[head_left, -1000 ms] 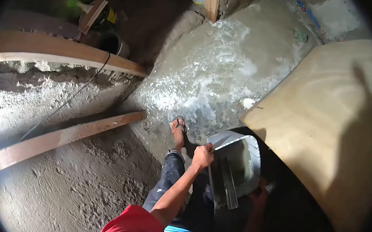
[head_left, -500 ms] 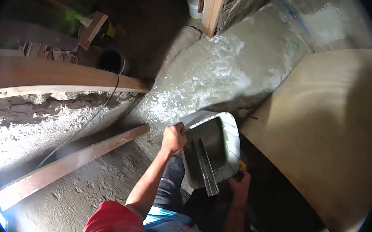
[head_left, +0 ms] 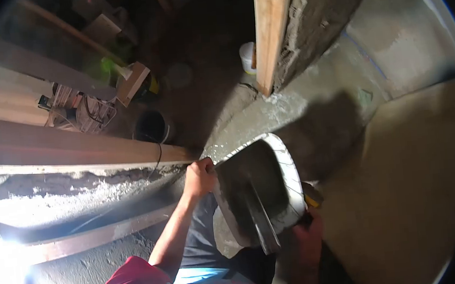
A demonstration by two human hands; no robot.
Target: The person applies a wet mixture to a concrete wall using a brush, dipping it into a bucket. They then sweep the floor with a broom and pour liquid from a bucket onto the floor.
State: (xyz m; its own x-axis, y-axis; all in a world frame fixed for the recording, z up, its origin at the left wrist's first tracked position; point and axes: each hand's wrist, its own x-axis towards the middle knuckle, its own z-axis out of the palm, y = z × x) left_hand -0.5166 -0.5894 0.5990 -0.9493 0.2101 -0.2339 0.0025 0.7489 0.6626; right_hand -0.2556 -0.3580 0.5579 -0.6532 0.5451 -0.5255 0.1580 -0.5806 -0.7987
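Note:
My left hand (head_left: 199,177) is closed around the left rim of a pale rectangular tub (head_left: 288,172). The tub is tilted, with its dark inside facing me and grey residue on the walls. A long narrow metal channel (head_left: 261,215) lies in it, one end sticking out over the near rim. In shadow at the tub's lower right side, my right hand (head_left: 307,235) has its fingers bent against the tub, partly hidden. Right by those fingers is a yellow-and-dark piece (head_left: 312,195), whose kind I cannot make out.
Wet grey mortar (head_left: 268,111) covers the floor ahead. A large board (head_left: 404,180) lies right. A wooden post (head_left: 272,30) stands at a rough wall, beside a white bucket (head_left: 247,56). Wooden beams (head_left: 76,139) cross the left, with a black bucket (head_left: 150,126) behind. A bright lamp (head_left: 5,264) glares lower left.
The view has tilted upward, showing more of the dark back area. My right hand and the tub's right side have shifted right. A broad shadow now falls over the mortar beyond the tub.

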